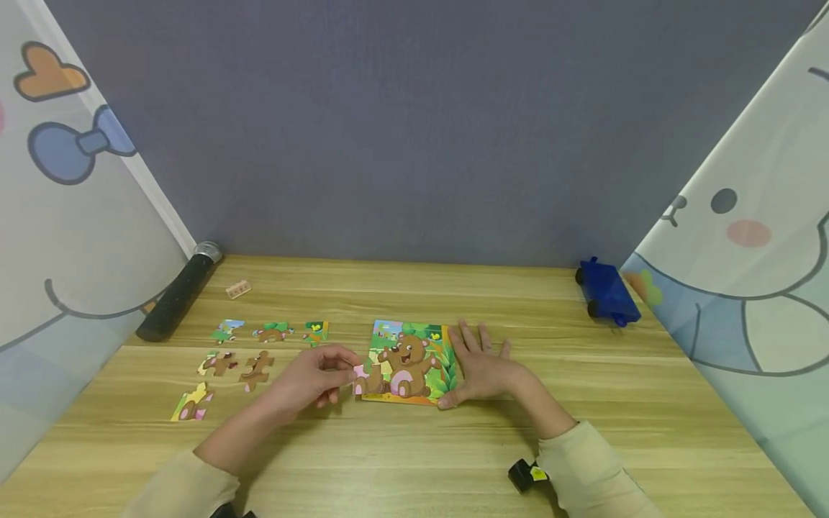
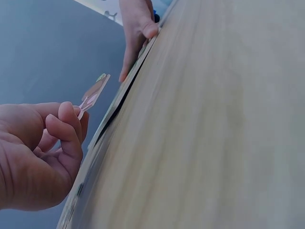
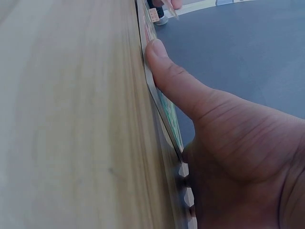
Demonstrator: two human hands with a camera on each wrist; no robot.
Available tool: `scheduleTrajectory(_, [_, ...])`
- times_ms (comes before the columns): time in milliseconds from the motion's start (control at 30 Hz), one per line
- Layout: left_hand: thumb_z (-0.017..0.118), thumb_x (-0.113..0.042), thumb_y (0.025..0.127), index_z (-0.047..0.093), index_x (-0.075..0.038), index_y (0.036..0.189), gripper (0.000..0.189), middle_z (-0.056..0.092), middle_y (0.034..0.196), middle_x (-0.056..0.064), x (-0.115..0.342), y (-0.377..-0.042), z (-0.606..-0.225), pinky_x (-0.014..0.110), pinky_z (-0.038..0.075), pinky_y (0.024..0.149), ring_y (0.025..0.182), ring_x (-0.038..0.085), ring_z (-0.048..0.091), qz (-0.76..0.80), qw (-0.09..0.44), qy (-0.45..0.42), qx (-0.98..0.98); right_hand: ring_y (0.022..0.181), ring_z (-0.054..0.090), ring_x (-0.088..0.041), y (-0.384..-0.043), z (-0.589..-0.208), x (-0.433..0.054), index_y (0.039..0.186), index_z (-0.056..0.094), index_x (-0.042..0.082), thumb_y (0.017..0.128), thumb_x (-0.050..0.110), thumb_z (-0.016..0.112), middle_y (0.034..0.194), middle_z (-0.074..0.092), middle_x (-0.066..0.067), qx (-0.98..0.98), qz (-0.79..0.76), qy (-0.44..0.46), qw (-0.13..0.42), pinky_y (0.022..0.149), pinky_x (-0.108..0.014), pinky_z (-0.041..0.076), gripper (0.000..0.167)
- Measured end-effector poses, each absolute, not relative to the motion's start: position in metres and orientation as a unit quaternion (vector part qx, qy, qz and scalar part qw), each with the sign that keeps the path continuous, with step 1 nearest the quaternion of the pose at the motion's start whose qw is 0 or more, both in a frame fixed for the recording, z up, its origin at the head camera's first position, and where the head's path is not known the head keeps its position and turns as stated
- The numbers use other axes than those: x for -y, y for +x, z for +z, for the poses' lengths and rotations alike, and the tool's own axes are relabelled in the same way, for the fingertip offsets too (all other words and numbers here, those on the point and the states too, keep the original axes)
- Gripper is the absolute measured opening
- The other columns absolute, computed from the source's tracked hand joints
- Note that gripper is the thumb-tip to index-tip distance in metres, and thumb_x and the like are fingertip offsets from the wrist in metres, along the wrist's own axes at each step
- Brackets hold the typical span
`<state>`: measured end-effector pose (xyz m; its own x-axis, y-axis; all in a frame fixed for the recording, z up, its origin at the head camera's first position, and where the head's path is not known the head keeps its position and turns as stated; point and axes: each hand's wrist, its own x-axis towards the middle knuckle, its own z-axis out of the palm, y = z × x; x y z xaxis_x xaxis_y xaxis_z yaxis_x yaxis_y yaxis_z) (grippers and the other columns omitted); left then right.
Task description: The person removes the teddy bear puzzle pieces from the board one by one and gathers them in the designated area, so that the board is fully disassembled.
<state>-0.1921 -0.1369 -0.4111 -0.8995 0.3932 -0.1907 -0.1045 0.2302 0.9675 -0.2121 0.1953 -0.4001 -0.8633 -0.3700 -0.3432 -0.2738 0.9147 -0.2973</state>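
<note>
A picture board (image 1: 409, 363) with a brown bear among green leaves lies flat on the table. My left hand (image 1: 319, 378) pinches a puzzle piece (image 1: 368, 380) with brown and pink on it over the board's left side. In the left wrist view the piece (image 2: 95, 93) is tilted, held between thumb and fingers above the surface. My right hand (image 1: 484, 367) rests at the board's right edge, fingers spread. Its thumb (image 3: 164, 62) lies on the board's near edge in the right wrist view. Several loose puzzle pieces (image 1: 257, 370) lie left of my left hand.
A black microphone (image 1: 178, 295) lies at the table's back left, with a small pink block (image 1: 238, 289) beside it. A blue toy cart (image 1: 607, 291) stands at the back right. A grey panel (image 1: 401, 137) closes off the far side of the wooden table (image 1: 648, 417).
</note>
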Motion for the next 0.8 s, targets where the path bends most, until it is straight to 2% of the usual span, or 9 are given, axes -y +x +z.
scheduleTrajectory(600, [0.072,-0.022,0.096,0.061,0.005,0.126,0.042,0.063,0.088,0.009,0.205,-0.178,-0.411,0.021,0.040,0.047,0.056,0.009,0.048,0.617,0.194,0.074,-0.760,0.147,-0.014,-0.050,-0.211,-0.399,-0.194,0.162,0.000,0.007,0.073,0.071,0.077,0.166,-0.014,-0.018,-0.957,-0.128,-0.166,0.201,0.100,-0.085,-0.005,0.135])
scheduleTrajectory(800, [0.071,-0.021,0.097,0.061,0.005,0.126,0.040,0.060,0.083,0.007,0.225,-0.173,-0.413,0.021,0.040,0.047,0.056,0.008,0.047,0.614,0.180,0.069,-0.765,0.147,-0.015,-0.050,-0.210,-0.397,-0.195,0.162,-0.001,0.007,0.073,0.072,0.077,0.166,-0.015,-0.018,-0.957,-0.126,-0.167,0.203,0.100,-0.085,-0.005,0.135])
